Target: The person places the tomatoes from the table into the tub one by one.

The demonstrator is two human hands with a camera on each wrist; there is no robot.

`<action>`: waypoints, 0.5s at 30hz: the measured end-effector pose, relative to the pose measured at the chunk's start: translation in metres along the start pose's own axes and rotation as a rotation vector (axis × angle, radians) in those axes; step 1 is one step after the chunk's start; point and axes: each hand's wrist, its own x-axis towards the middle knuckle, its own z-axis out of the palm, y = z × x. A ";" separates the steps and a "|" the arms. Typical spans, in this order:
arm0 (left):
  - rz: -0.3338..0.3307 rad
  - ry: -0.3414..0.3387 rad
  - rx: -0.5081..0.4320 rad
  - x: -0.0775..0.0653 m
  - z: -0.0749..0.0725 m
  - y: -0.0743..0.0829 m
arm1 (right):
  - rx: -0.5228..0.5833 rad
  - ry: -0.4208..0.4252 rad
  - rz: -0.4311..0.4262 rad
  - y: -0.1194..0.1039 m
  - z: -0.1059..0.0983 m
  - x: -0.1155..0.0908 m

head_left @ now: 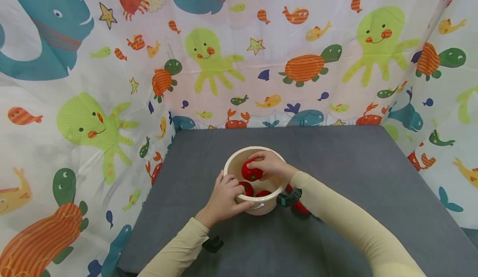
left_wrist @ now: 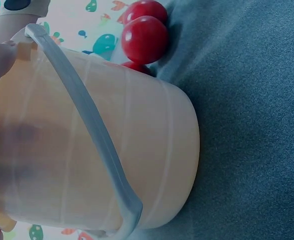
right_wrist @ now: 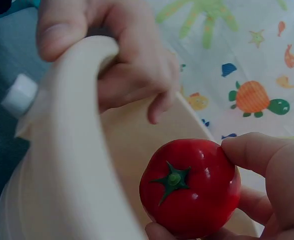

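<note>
A cream plastic bucket (head_left: 261, 211) stands on the dark cloth. My left hand (head_left: 223, 197) grips its near left rim, with the thumb outside and the fingers over the edge. In the mouth of the bucket my right hand (head_left: 274, 166) holds a shiny red toy tomato (right_wrist: 192, 187) between thumb and fingers, its green star-shaped stem facing the right wrist camera. Below it, inside the bucket, lie another tomato (head_left: 246, 188) and a red piece (head_left: 263, 193), partly hidden by the near rim. The bucket's grey handle (left_wrist: 86, 105) hangs down its side.
Right of the bucket, partly hidden under my right forearm, red round objects (head_left: 300, 207) lie on the cloth; the left wrist view shows glossy red balls (left_wrist: 145, 40) there. A dark grey cloth (head_left: 347, 165) covers the table. Curtains (head_left: 231, 40) printed with sea animals surround it.
</note>
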 end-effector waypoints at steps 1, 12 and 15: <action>-0.002 -0.004 -0.001 -0.001 0.000 0.000 | -0.008 -0.001 0.000 0.002 0.002 0.000; 0.010 0.016 0.012 -0.003 0.002 -0.001 | -0.121 -0.006 -0.004 0.006 0.011 -0.003; 0.012 0.015 0.004 -0.002 0.003 -0.001 | -0.137 -0.006 -0.003 0.009 0.011 -0.003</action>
